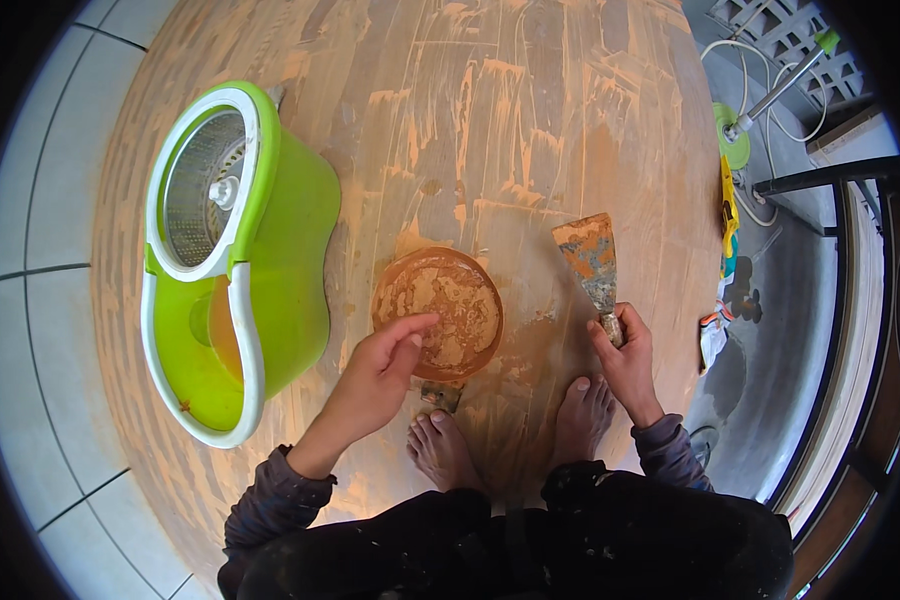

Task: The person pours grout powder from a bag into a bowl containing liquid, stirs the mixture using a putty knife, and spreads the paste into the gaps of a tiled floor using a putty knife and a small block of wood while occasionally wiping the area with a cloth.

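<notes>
My right hand (626,362) is closed around the handle of a putty knife (587,255). Its wide blade points up and away, crusted with orange and grey residue. My left hand (378,372) reaches over the near left rim of a round shallow dish (497,290). Its index finger is stretched out and nothing shows in its grip; some fingers are hidden beneath the hand. Dried-looking, cracked orange-brown paste (450,300) covers the inside of the dish. At the dish's near edge, a small dirty blade-like piece (441,396) sticks out, partly covered.
A green mop bucket (295,230) with a metal spin basket stands at the left. My bare feet (440,447) rest on the wooden surface (530,120), streaked with orange paste. Right of it lie a mop (732,135), a white cable (770,75) and colourful packaging (713,335).
</notes>
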Tool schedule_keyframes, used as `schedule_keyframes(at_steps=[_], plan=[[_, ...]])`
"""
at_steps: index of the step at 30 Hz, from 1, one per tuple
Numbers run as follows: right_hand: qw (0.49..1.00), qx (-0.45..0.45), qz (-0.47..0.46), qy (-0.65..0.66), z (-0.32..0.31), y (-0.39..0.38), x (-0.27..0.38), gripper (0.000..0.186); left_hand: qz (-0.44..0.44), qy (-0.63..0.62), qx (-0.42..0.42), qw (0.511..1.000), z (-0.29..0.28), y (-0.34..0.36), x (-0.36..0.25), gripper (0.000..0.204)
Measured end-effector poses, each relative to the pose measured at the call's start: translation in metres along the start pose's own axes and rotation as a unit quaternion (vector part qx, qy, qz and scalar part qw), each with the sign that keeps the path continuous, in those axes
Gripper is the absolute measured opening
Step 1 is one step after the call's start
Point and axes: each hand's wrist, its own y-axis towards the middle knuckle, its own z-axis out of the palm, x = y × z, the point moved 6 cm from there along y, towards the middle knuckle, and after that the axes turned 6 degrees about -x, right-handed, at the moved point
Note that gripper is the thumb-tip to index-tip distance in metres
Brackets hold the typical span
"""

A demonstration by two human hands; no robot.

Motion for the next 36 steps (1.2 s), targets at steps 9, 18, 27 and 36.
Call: schedule_keyframes(at_steps=[9, 18, 27, 36], plan=[[0.999, 0.006, -0.049, -0.021, 0.007, 0.008, 0.0, 0.012, 0.152, 0.078, -0.304, 0.937, -0.115, -0.064, -0.069, 0.008], [0.989, -0.004, -0.12, -0.09, 0.003, 0.009, 0.015, 0.012, 0.04, 0.233, -0.389, 0.89, -0.283, -0.019, 0.057, 0.03], [0.992, -0.019, -0.106, -0.065, -0.003, 0.005, 0.007, 0.011, -0.224, -0.211, -0.256, 0.917, -0.258, 0.019, 0.1, 0.02], [0.991, -0.015, -0.118, -0.054, -0.002, 0.005, 0.01, 0.011, -0.087, -0.494, -0.105, 0.859, -0.218, -0.026, 0.001, 0.024]])
